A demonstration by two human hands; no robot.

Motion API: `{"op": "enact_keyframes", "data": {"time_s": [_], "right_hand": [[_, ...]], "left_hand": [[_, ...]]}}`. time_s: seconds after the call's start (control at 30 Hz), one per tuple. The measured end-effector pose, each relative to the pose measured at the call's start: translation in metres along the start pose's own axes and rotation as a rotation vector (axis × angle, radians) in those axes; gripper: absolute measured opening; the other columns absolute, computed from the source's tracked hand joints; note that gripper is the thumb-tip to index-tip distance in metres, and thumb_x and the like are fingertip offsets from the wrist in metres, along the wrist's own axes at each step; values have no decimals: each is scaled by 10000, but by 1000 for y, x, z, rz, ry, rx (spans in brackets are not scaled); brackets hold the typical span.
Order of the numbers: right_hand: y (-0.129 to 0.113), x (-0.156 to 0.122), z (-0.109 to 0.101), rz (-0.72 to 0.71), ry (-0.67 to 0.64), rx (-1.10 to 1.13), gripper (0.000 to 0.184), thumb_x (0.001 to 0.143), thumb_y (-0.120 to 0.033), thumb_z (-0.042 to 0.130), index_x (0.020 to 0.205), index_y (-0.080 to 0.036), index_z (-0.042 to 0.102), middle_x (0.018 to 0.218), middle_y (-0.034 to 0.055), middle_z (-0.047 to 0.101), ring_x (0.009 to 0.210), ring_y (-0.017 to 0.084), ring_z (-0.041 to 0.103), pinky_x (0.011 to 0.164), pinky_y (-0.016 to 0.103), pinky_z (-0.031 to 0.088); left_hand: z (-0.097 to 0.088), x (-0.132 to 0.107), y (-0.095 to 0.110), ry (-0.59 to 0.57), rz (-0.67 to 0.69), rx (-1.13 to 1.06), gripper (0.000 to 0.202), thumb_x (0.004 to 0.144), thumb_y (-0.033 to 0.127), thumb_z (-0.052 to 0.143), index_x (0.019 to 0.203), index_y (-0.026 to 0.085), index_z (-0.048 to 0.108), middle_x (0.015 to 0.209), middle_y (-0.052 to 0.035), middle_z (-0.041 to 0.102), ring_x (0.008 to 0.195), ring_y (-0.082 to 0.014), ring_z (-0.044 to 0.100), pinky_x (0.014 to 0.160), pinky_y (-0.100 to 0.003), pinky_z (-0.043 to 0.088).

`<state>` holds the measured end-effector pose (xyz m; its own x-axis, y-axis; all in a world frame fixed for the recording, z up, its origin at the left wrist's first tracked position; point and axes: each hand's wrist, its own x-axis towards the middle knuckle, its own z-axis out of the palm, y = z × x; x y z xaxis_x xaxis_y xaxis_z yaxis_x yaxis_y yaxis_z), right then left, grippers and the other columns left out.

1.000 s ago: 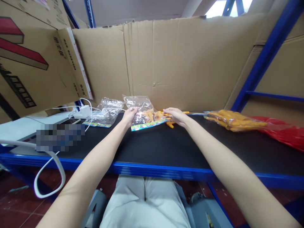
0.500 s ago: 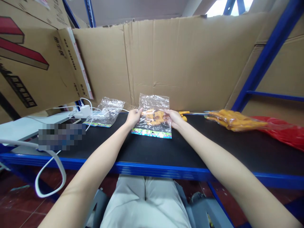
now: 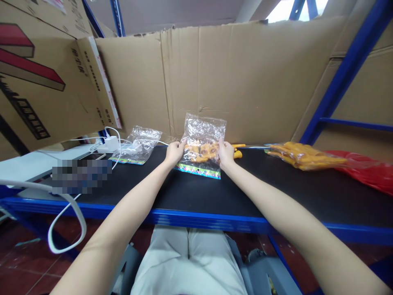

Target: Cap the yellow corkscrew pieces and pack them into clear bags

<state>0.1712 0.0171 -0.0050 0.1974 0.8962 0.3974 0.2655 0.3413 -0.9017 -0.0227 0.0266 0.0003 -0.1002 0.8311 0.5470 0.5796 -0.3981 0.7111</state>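
A clear plastic bag (image 3: 205,127) with a colourful printed strip along its near edge is held up in front of me. My left hand (image 3: 176,151) pinches its left edge, and my right hand (image 3: 226,152) grips the right edge. Orange plastic pieces (image 3: 208,150) show through the film; whether they lie inside the bag or behind it I cannot tell. More orange pieces (image 3: 238,154) stick out just beyond my right hand, on the black tabletop (image 3: 208,196).
Another clear bag (image 3: 139,143) with a printed strip lies to the left, near a white charger (image 3: 112,144) and cables. A bagged bundle of orange pieces (image 3: 301,155) and a red plastic bag (image 3: 368,172) lie at the right. A cardboard wall (image 3: 245,82) closes the back.
The bag in my hands has shifted slightly right and tilted, its top edge higher now. Both hands moved a little to the right with it.
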Motion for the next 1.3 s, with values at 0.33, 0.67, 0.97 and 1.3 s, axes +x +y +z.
{"op": "enact_keyframes", "data": {"time_s": [0.33,0.67,0.97,1.3], "right_hand": [[-7,-3,2,118,200,382,455,707,-653,465,616,-213,396,373,-78,343,294,70,292,302,223,238],[-8,-4,3,45,212,297,363,690,-528,583,623,-204,436,364,-89,360,291,67,319,307,204,250],[-10,9,0,-162,360,245,252,710,-406,576,669,-162,528,624,-30,535,562,85,477,545,208,386],[-18,9,-10,-80,424,389,139,700,-286,576,747,-157,560,670,-22,554,533,80,479,516,214,388]], "left_hand": [[-4,2,-5,149,33,-63,388,848,421,367,549,176,406,491,31,403,506,-102,381,508,-222,265],[-6,0,1,227,45,32,356,866,341,362,547,182,370,532,18,425,543,-114,394,540,-230,263],[-7,6,4,253,57,11,357,861,327,372,533,188,342,511,23,392,522,-112,374,534,-234,262],[0,-1,0,-92,-52,-243,391,807,519,401,610,184,441,406,40,408,366,-93,362,424,-215,258]]}}
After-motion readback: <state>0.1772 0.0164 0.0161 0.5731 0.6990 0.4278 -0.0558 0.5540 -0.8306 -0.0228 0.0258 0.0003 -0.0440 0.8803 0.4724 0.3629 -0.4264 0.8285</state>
